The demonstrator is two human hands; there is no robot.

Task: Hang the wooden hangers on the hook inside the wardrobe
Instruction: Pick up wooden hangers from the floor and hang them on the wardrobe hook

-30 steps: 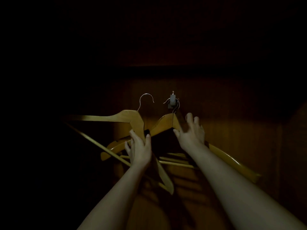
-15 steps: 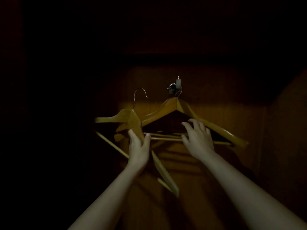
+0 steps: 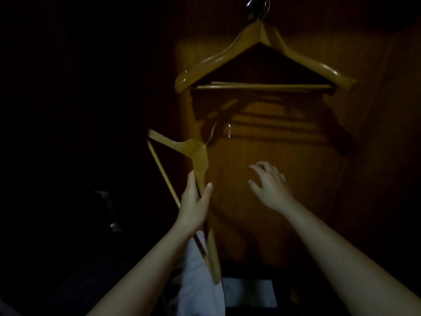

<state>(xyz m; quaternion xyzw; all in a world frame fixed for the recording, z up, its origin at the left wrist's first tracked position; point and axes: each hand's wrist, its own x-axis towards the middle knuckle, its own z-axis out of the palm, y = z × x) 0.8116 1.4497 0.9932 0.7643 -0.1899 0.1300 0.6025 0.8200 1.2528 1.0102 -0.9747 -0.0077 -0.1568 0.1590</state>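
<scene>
Both hands have dropped below the hung hanger (image 3: 262, 58) on the hook (image 3: 256, 5). Left hand (image 3: 193, 201) grips a tilted second hanger (image 3: 198, 163); right hand (image 3: 271, 185) hovers free, fingers loosely spread.

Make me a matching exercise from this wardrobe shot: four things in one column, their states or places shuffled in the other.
1. left hand
2. right hand
3. hung hanger
4. white cloth

A. lies at the bottom of the view
B. hangs from the hook at the top
C. grips the tilted hanger
D. open, holds nothing

Pairs: 1-C, 2-D, 3-B, 4-A
</scene>
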